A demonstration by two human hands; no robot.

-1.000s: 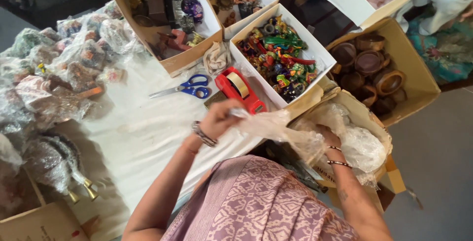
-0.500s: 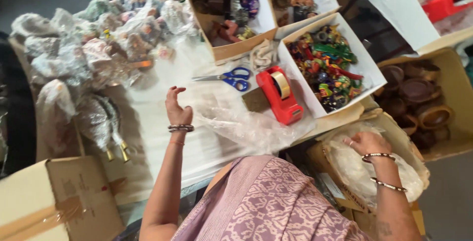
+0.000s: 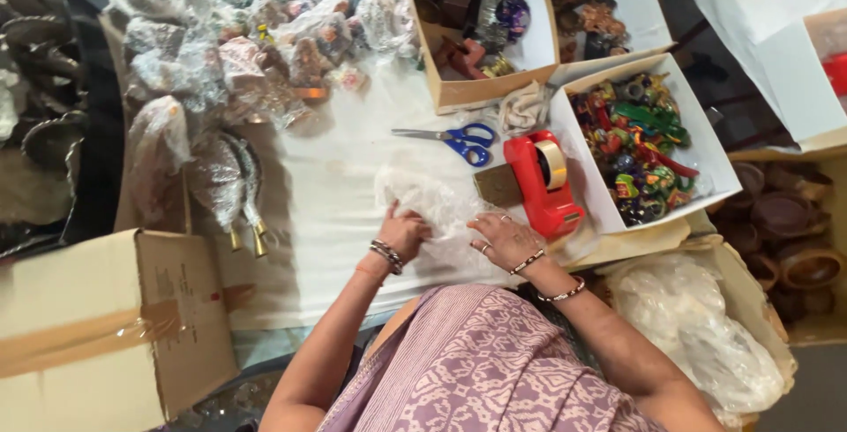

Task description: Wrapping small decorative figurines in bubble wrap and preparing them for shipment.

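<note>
**Both hands meet on the plastic sheet**

Since half a second ago, the right hand point(image 3: 505, 240) has come away from the box of plastic wrap on the right and now lies on the table point(image 3: 353, 167), while the left hand point(image 3: 408, 231) has dropped from its raised pose onto the same spot.

Head view: a crumpled sheet of clear plastic point(image 3: 434, 202) lies on the white table near the person, just left of the red tape dispenser point(image 3: 545, 183). The left hand's grip is clenched on the sheet's near left edge. The right hand rests flat with fingers spread on its right side, grip released, pressing rather than holding. Blue-handled scissors point(image 3: 452, 139) lie just beyond the sheet. Right of the dispenser stands a white box of coloured trinkets point(image 3: 642, 145). Wrapped bundles point(image 3: 238, 44) are heaped at the far left, and a taped cardboard box point(image 3: 97, 326) sits near left.
</note>
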